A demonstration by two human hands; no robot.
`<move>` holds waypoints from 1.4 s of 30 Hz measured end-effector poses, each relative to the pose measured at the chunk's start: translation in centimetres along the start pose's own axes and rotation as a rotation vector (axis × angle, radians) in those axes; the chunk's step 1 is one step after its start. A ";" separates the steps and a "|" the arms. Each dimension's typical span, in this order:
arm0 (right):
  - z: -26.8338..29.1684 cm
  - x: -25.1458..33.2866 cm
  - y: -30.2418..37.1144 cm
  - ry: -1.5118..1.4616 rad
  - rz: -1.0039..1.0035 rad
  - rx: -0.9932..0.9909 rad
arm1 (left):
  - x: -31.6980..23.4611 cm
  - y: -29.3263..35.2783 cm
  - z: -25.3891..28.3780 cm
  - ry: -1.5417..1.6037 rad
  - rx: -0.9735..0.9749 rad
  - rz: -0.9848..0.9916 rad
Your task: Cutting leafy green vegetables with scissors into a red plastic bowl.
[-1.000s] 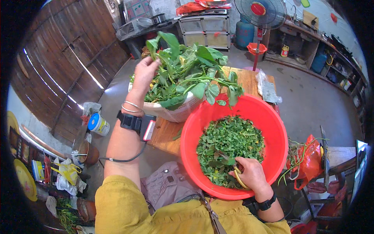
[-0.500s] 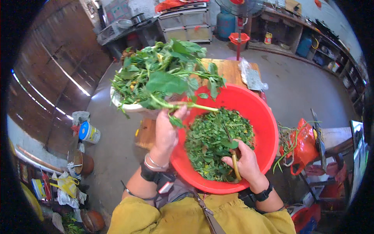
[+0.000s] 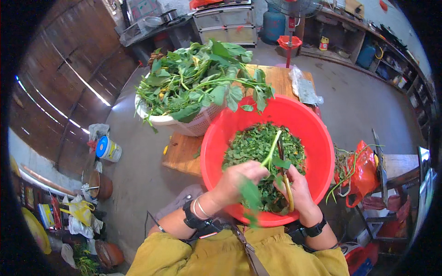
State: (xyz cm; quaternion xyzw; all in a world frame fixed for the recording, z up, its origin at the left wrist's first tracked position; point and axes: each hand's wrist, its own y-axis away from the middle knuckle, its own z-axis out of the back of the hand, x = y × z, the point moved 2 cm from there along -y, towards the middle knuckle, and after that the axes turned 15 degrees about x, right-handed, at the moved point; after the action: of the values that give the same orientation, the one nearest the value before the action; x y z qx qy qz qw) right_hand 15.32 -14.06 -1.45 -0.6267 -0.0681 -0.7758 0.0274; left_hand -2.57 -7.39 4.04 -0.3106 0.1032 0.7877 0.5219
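Observation:
Over the red basin [image 3: 324, 152], my left hand [image 3: 240, 181] is closed round a leafy green stem [image 3: 272, 149]. The stem's pale cut end points up and away, and its leaves hang blurred below the hand. My right hand [image 3: 298, 191] grips a pair of scissors [image 3: 289, 193] by their yellow handles. The dark blades point away from me, close beside the stem. A small leaf lies against the blades and hides part of them. Chopped greens [image 3: 248, 145] fill the bottom of the basin. Beyond, to the left, a white basket [image 3: 202, 123] is heaped with uncut leafy stems [image 3: 198, 83].
A low wooden table [image 3: 182, 154] stands under the basket and basin, with a clear plastic bag [image 3: 304, 89] on its far right. To the right, a red plastic bag [image 3: 363, 172] sits by trailing stems. A white bucket with a blue lid [image 3: 108, 149] stands at left.
My left hand has come down and right from beside the basket to over the basin, bringing the stem to the scissors. My right hand has shifted slightly right.

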 end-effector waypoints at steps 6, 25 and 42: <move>-0.5 0.8 -0.2 -0.316 -0.011 0.141 | -0.3 0.2 -2.5 0.015 0.234 0.040; -0.8 0.8 0.0 0.717 0.041 0.118 | 16.8 -1.7 19.0 -0.138 -0.069 0.613; -0.7 0.9 -0.2 0.707 -0.034 0.190 | 9.0 -4.9 28.3 0.184 -0.936 0.034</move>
State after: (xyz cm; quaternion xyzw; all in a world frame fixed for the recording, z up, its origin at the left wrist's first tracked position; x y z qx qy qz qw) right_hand 14.40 -13.96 -0.75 -0.3133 -0.1363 -0.9351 0.0944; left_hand -11.38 15.32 21.65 -0.5789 -0.2120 0.7273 0.3016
